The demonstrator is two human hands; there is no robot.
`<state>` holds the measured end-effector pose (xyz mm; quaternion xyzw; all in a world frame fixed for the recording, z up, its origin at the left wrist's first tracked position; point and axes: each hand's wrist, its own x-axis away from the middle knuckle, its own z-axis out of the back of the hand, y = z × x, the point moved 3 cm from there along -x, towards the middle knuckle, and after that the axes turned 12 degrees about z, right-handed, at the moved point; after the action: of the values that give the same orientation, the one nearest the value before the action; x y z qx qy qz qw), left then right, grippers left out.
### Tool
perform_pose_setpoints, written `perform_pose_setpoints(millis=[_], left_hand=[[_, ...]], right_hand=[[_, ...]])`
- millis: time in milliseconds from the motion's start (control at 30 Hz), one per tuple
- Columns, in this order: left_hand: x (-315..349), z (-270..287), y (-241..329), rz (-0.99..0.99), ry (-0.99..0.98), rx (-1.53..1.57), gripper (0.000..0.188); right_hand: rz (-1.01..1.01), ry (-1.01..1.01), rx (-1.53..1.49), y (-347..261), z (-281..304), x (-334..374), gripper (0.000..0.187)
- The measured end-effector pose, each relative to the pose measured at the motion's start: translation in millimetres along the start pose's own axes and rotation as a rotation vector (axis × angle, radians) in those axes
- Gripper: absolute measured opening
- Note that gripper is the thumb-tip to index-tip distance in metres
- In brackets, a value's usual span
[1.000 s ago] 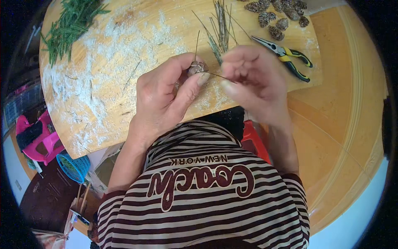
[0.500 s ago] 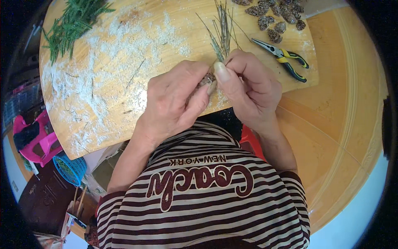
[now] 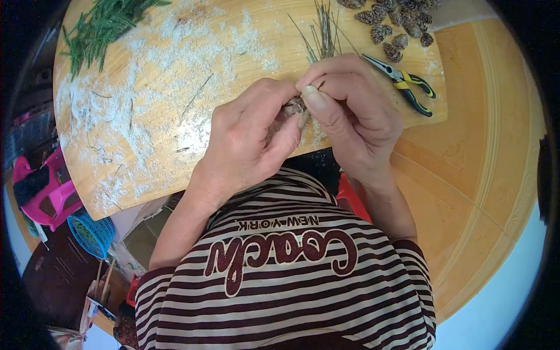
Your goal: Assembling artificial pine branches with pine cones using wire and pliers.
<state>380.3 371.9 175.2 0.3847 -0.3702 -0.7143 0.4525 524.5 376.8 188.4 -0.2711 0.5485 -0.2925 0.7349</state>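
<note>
Close to the table's front edge, my left hand [image 3: 245, 134] is closed round a brown pine cone [image 3: 295, 106], most of it hidden by the fingers. My right hand [image 3: 356, 111] meets it at the cone's end, thumb and forefinger pinched together. A short brown bit of thin wire or stem [image 3: 321, 85] sticks out between those fingers. Just beyond the right hand lies a bundle of thin wire-like stems [image 3: 327, 35], greenish at the near end. Pliers [image 3: 402, 80] with black and yellow handles rest to the right of that hand, their jaws toward the stems.
Brown pine cones [image 3: 402, 23] are heaped at the table's far right. Green fir-like sprigs [image 3: 108, 29] lie far left. White flakes [image 3: 134, 116] cover much of the wooden tabletop [image 3: 280, 52]. Left of the table are a pink stool [image 3: 49, 192] and a blue basket [image 3: 96, 233].
The right-hand fingers have shifted slightly and now reach over the near ends of the stems. The left hand keeps hold of the pine cone. The view has moved a little.
</note>
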Motion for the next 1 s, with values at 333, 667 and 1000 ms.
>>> perform_pose_setpoints(millis=[333,667,1000], left_hand=[[3.8,5.8,4.0,-0.014,0.039,-0.024,0.024],[8.1,5.7,0.9,-0.137,0.167,-0.041,0.016],[16.3,9.2,-6.9,0.312,-0.090,0.619,0.017]], right_hand=[[0.029,0.015,0.096,-6.6,-6.0,-0.4,0.006],[-0.058,0.043,-0.060,-7.1,-12.7,-0.7,0.005],[-0.235,-0.052,-0.256,-0.9,-11.9,4.5,0.010]])
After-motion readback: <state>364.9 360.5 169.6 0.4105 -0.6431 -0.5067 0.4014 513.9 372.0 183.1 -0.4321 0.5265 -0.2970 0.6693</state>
